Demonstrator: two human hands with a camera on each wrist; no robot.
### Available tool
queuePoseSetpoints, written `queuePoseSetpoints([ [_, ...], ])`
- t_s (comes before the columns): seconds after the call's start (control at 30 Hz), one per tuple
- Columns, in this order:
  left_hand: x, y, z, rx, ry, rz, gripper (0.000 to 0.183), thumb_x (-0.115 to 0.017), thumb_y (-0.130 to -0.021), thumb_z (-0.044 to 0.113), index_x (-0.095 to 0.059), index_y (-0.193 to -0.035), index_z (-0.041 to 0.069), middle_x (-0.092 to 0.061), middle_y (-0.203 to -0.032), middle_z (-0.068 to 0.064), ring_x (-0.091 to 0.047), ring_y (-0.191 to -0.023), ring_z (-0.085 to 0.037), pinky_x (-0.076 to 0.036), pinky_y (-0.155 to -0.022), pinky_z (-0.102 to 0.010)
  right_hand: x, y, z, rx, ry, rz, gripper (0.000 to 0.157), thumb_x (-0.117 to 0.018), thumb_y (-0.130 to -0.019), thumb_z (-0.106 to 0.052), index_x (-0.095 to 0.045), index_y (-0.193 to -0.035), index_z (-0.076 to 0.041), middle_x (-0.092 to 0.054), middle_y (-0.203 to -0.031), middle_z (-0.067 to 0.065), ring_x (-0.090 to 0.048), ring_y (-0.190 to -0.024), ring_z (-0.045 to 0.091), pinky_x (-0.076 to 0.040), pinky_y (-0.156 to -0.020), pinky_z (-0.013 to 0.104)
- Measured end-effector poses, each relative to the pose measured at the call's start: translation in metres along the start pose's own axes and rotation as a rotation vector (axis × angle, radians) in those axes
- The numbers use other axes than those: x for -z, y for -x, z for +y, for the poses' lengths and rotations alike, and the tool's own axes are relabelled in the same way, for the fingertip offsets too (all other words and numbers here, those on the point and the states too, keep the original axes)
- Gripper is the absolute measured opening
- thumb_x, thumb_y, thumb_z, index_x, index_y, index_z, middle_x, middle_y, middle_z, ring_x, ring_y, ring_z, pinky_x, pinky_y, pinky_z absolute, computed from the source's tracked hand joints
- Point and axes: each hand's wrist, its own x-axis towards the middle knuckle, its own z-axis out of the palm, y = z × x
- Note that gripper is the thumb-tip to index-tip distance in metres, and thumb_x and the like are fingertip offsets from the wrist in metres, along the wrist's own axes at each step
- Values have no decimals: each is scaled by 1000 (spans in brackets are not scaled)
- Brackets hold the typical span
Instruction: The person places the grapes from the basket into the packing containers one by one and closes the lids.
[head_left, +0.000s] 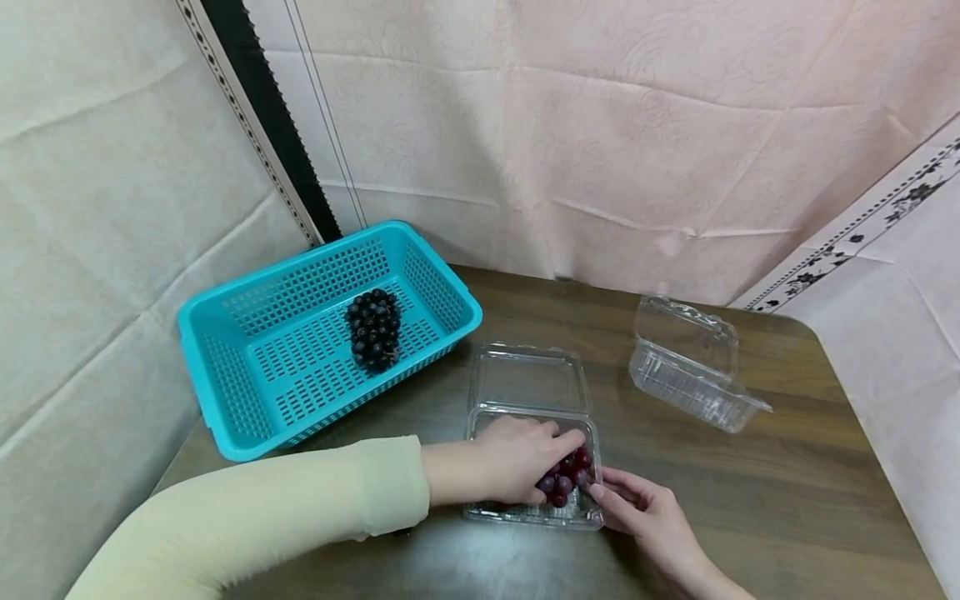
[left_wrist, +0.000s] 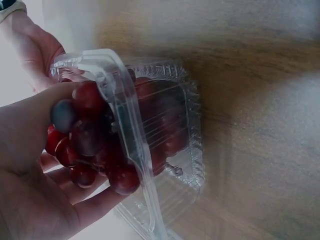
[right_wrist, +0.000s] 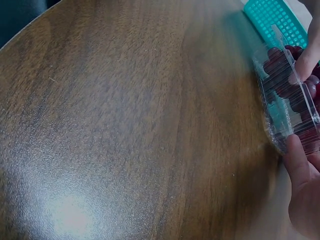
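A bunch of red grapes (head_left: 564,485) lies partly inside a clear plastic clamshell box (head_left: 531,523), whose lid (head_left: 530,379) is folded back away from me. My left hand (head_left: 513,460) reaches in from the left and holds the bunch. In the left wrist view, thumb and fingers curve around the grapes (left_wrist: 92,142), close to the box rim. At the box's right side, my right hand (head_left: 648,512) grips the wall, with the thumb at the rim. The right wrist view shows a right finger (right_wrist: 296,157) against the clear side.
A blue perforated basket (head_left: 330,242) stands at the left, holding a bunch of black grapes (head_left: 373,329). Another clear box (head_left: 693,383) sits with its lid raised at the back right of the wooden table (head_left: 757,483). Pale cloth (head_left: 600,150) hangs behind the table.
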Motion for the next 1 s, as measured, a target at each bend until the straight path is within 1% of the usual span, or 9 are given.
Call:
queuePoseSetpoints([
  [0.07,-1,0,-1,7,17,-4,76,-91,-82,52,-50,-142,27,-69,-110,3,-69,-94,-12,-60,-72,-30,0,0,0,-1,-4,-1,49,-68,-107,-16,-56,-145,13,-72,-133,19,-73,-110,9,-63,-89,30],
  [0.23,0,4,-6,32,101,-3,80,-85,-84,63,-50,-148,32,-69,-116,6,-69,-102,-10,-60,-79,-31,-1,0,0,-4,-14,-1,49,-68,-107,-16,-56,-145,13,-73,-131,16,-73,-111,9,-63,-90,30],
  [0.4,-4,6,-10,4,130,46,70,-74,-90,69,-54,-146,31,-70,-113,8,-69,-102,-7,-58,-83,-30,-1,1,0,8,-7,-2,48,-68,-107,-14,-56,-144,14,-75,-127,13,-73,-110,8,-63,-89,30],
  [0.5,-5,6,-10,-9,99,80,65,-72,-92,70,-56,-142,30,-70,-108,9,-69,-98,-6,-58,-82,-28,-1,1,0,8,-9,-3,48,-67,-107,-15,-57,-144,14,-77,-125,10,-73,-109,8,-63,-88,29],
  [0.6,-7,7,-7,-25,39,95,64,-74,-91,69,-57,-139,30,-68,-105,9,-68,-94,-6,-58,-75,-27,-1,1,0,17,-9,-4,47,-67,-107,-14,-57,-143,14,-77,-124,9,-73,-109,8,-63,-88,29],
  [0.7,-9,6,-2,-46,-44,97,63,-76,-91,67,-57,-138,30,-68,-107,7,-68,-93,-8,-58,-69,-28,-3,2,0,36,-9,-3,45,-68,-106,-13,-57,-141,14,-77,-122,11,-74,-109,10,-63,-88,29],
  [0.8,-11,4,2,-60,-103,89,62,-78,-89,65,-57,-136,31,-69,-112,5,-69,-96,-9,-59,-67,-28,-4,2,0,47,-6,5,39,-68,-106,-11,-60,-135,14,-78,-117,11,-74,-105,12,-64,-86,30],
  [0.87,-12,2,3,-64,-114,77,62,-80,-89,63,-56,-136,32,-69,-114,5,-68,-98,-10,-59,-67,-28,-5,1,0,44,-10,12,34,-69,-105,-11,-61,-128,13,-78,-113,10,-74,-101,11,-65,-85,31],
  [1.0,-14,0,4,-67,-100,68,63,-81,-89,62,-55,-136,31,-69,-115,5,-68,-99,-10,-59,-67,-28,-6,0,1,38,-17,28,23,-70,-104,-8,-63,-117,10,-77,-105,6,-74,-95,10,-65,-83,31],
])
